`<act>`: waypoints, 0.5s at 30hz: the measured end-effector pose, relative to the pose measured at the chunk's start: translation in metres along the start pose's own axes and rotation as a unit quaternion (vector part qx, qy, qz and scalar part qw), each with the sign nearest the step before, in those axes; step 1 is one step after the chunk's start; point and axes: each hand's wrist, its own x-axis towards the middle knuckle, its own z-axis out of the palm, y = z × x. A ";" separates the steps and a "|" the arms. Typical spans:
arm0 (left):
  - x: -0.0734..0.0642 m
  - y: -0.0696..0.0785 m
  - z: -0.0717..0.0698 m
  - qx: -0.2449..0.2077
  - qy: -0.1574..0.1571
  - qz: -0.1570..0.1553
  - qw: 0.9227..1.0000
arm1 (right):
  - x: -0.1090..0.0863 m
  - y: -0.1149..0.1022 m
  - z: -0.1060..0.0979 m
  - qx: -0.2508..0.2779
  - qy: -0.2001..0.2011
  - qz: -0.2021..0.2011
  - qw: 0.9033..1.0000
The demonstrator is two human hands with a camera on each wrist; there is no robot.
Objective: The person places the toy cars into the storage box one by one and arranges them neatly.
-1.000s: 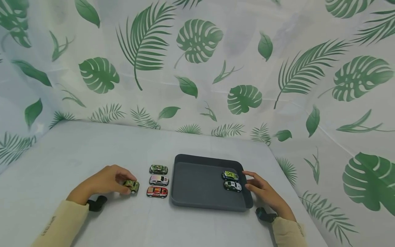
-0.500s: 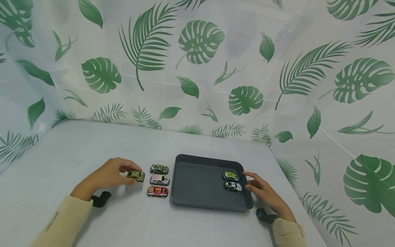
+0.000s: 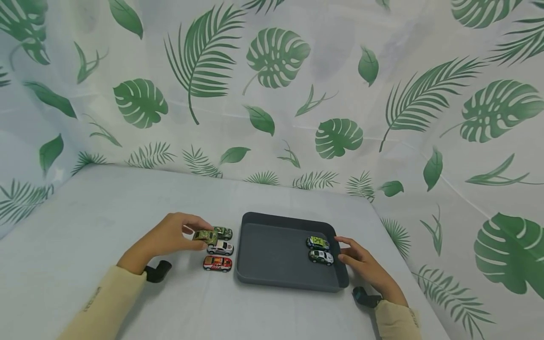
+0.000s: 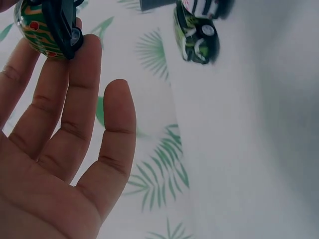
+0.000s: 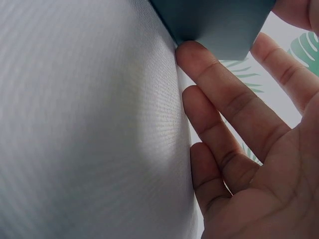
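In the head view my left hand (image 3: 167, 237) pinches a green camouflage toy car (image 3: 205, 237) between thumb and fingers. The held toy car overlaps another camouflage toy car (image 3: 223, 233) and a white toy car (image 3: 219, 248) that stand left of the tray. In the left wrist view the held toy car's underside and a wheel (image 4: 76, 36) show at the fingertips. My right hand (image 3: 364, 265) rests at the right side of the dark grey tray (image 3: 272, 284). Its mostly straight fingers (image 5: 199, 59) touch the tray's outer wall in the right wrist view.
A red toy car (image 3: 217, 263) stands below the white one, outside the tray. Inside, near the right wall, lie a yellow-green toy car (image 3: 317, 242) and a white-and-green toy car (image 3: 321, 257). A leaf-printed cloth (image 3: 272, 118) hangs behind the white table (image 3: 127, 203).
My left hand has lifted the camouflage toy car and carried it rightward, over to the toy cars beside the tray. The right hand and tray have stayed put.
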 end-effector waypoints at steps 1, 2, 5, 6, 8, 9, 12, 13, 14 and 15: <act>0.002 0.001 0.002 -0.003 0.000 0.002 1.000 | 0.000 0.000 0.000 -0.001 -0.001 0.000 1.000; 0.004 0.002 0.004 -0.005 0.001 0.007 1.000 | 0.000 0.000 0.000 0.001 0.000 0.001 1.000; 0.009 0.005 0.011 -0.006 0.002 0.021 1.000 | -0.001 0.000 0.000 0.000 -0.001 0.001 1.000; 0.011 0.006 0.012 -0.007 0.002 0.025 1.000 | -0.001 0.001 0.000 0.000 -0.001 0.001 1.000; 0.014 0.009 0.016 -0.009 0.001 0.032 0.999 | -0.001 0.001 0.000 0.001 -0.002 0.001 1.000; 0.015 0.010 0.018 -0.010 0.000 0.036 0.999 | -0.001 0.001 0.000 0.002 -0.002 0.000 1.000; 0.019 0.015 0.024 -0.017 -0.002 0.040 0.999 | -0.001 0.000 0.000 0.002 -0.007 -0.006 1.000; 0.021 0.016 0.026 -0.021 -0.003 0.039 0.999 | -0.001 -0.001 0.000 0.003 -0.006 -0.007 1.000; 0.022 0.018 0.028 -0.027 -0.003 0.038 0.999 | -0.001 -0.001 0.000 0.002 -0.008 -0.009 1.000; 0.023 0.019 0.030 -0.031 -0.004 0.036 0.999 | -0.001 -0.001 -0.001 0.004 -0.007 -0.008 1.000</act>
